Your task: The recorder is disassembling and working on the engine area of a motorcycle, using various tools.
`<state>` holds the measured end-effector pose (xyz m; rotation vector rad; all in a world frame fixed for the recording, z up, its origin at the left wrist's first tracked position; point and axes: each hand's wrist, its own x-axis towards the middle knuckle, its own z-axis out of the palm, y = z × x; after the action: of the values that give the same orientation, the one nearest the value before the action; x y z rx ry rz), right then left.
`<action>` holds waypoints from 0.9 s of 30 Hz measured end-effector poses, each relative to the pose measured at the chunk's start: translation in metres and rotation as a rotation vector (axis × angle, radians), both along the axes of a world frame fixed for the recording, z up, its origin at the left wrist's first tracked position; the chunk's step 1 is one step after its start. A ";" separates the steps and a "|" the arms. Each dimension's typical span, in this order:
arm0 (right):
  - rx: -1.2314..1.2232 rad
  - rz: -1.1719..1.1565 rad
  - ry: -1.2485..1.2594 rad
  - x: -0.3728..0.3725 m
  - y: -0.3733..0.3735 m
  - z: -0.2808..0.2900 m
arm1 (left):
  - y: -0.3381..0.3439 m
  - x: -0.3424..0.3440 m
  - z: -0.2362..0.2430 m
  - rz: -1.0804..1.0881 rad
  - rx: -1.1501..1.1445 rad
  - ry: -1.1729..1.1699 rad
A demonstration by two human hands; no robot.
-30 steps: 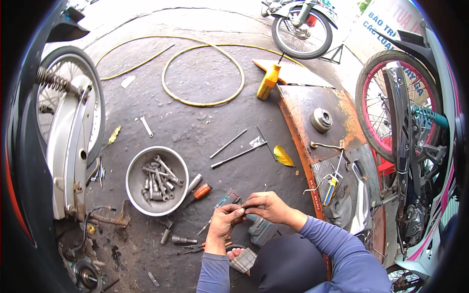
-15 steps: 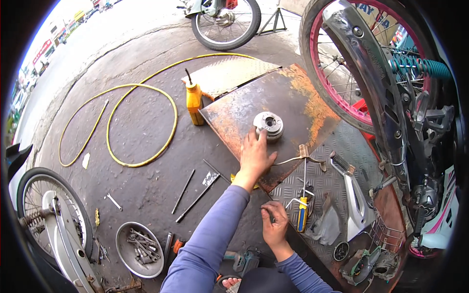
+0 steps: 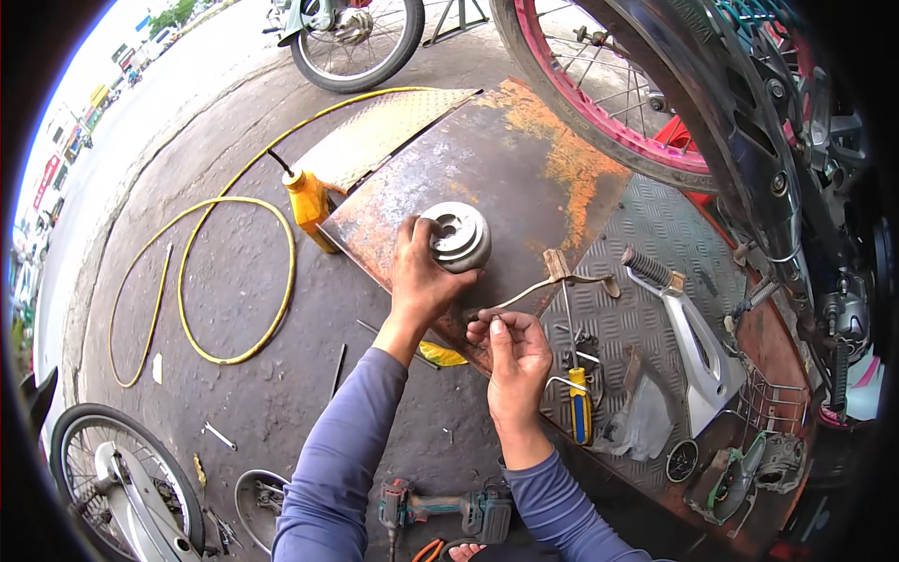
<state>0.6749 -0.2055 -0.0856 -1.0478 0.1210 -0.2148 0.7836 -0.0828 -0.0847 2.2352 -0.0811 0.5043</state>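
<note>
My left hand (image 3: 426,272) has its fingers wrapped round the left side of a round, stepped metal part (image 3: 461,229) on the rusty steel plate (image 3: 515,169). Below and right of it, my right hand (image 3: 506,351) is closed in a pinch, with a small dark piece at its fingertips that I cannot make out. Near the right hand are a bent metal lever (image 3: 585,278) and a screwdriver (image 3: 580,407) with a yellow and blue handle. A cordless drill (image 3: 440,506) lies on the floor below, between my forearms.
A yellow bottle (image 3: 309,211) stands beside the plate. A yellow hose (image 3: 281,281) loops over the floor. Motorcycle wheels (image 3: 126,478) surround the area, one with a pink rim (image 3: 618,140). A footrest bracket (image 3: 693,365) and parts lie on the chequered plate. A bowl of tools (image 3: 248,506) is lower left.
My view has swung right. My left hand has moved from near my right hand up to the round part and now grips it. My right hand's pinch has risen toward the plate's front corner.
</note>
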 end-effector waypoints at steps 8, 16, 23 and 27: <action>0.227 0.147 0.224 0.039 0.024 0.002 | 0.049 -0.034 0.072 -0.192 -0.343 0.009; 0.528 0.386 0.126 0.033 0.030 -0.010 | 0.052 -0.044 0.053 -0.212 -0.335 0.077; 0.595 0.404 0.185 0.038 0.024 -0.015 | 0.037 -0.042 0.032 -0.260 -0.480 0.257; 0.667 0.515 0.154 0.022 0.018 -0.013 | 0.041 -0.035 0.024 -0.202 -0.302 0.185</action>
<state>0.6970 -0.1879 -0.0981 -0.4011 0.0502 0.3590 0.7482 -0.0423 -0.0608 1.9409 -0.1244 0.1849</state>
